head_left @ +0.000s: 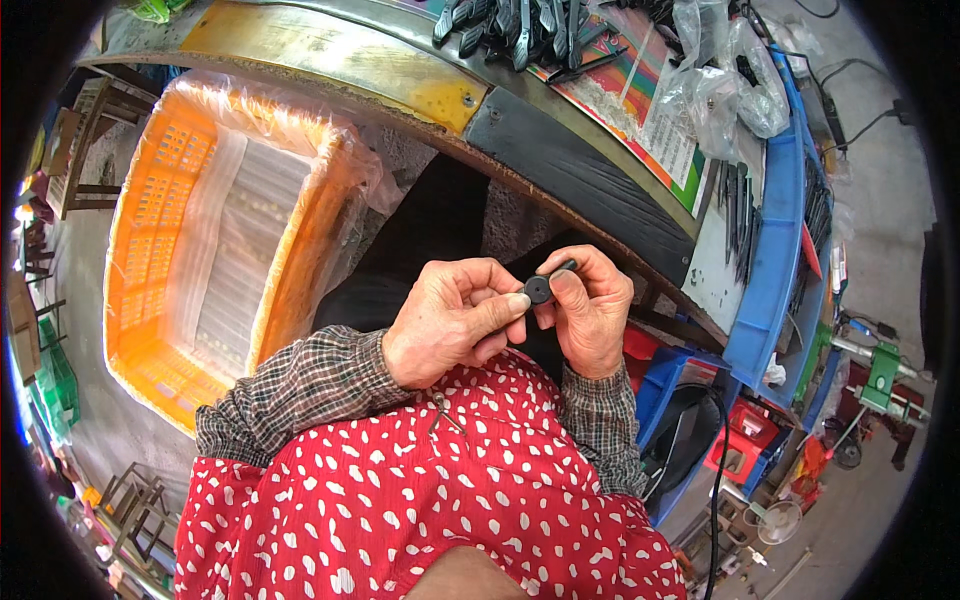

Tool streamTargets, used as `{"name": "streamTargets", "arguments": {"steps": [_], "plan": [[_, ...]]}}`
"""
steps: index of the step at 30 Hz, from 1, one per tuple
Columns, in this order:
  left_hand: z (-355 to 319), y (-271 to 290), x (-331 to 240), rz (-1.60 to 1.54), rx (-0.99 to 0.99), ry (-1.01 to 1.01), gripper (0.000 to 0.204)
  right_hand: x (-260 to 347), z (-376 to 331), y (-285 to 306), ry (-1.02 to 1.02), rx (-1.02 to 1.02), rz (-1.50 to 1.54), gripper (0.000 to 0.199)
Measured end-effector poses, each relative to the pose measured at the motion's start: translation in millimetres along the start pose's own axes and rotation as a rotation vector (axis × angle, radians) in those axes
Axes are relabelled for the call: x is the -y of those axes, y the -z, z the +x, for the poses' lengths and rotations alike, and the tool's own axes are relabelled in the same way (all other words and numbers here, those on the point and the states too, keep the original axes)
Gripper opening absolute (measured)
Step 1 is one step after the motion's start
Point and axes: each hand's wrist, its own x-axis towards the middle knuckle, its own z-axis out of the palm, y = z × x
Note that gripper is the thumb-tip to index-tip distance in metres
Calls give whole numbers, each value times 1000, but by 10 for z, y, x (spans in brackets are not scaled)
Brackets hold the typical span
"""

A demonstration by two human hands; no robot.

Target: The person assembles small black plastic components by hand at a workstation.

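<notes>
I have the small round black disc with a centre hole (538, 290) in the middle of the frame, its flat face toward my head view. My left hand (465, 315) is pinched together at the disc's left edge, thumb and fingertips closed on it; my right hand (590, 305) has thumb and forefinger clamped on a short dark rod-like piece (566, 266) just above the disc. I cannot tell whether the two are joined. I judge that good handling means a light pinch at the rim, the hole left uncovered, and small turns from the fingertips rather than the wrists. I'd work above the red white-spotted cloth garment (440, 500) at lower centre, lest the disc slip.
</notes>
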Motion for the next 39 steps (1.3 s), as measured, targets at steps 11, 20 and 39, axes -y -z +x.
{"name": "streamTargets", "arguments": {"steps": [11, 20, 39], "plan": [[7, 1, 11, 8, -8, 27, 11, -42, -27, -14, -1, -32, 20, 15], [4, 14, 39, 46, -31, 2, 11, -136, -14, 31, 18, -35, 66, 17], [74, -97, -213, 199, 9, -229, 7, 697, 38, 148, 187, -34, -403, 24]]}}
